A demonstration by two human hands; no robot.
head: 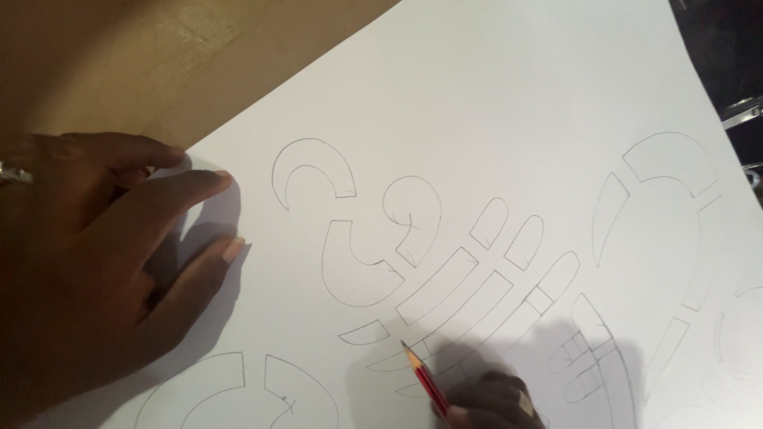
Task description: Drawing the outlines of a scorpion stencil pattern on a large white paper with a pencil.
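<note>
On the brown wooden tabletop I see a large white sheet of paper lying skewed, its upper left edge running diagonally across the view. The sheet carries pencil outlines: curved crescent shapes, long rounded bars, arcs toward the right side.

Left hand: lies flat at the left border of the paper, palm down, fingers spread apart. Two fingertips rest on the sheet, a third lies right at the paper's edge near the bare wood. It casts a soft shadow on the sheet. It grips nothing.

Right hand: only the upper part shows at the bottom of the view, fingers curled tight together and pinching a red pencil. The pencil slants up and left; its sharpened tip touches, or sits just above, the paper at the lower end of the long bar outlines. I cannot tell which.

At the far right edge, a dark area with a shiny metal part, unclear.
</note>
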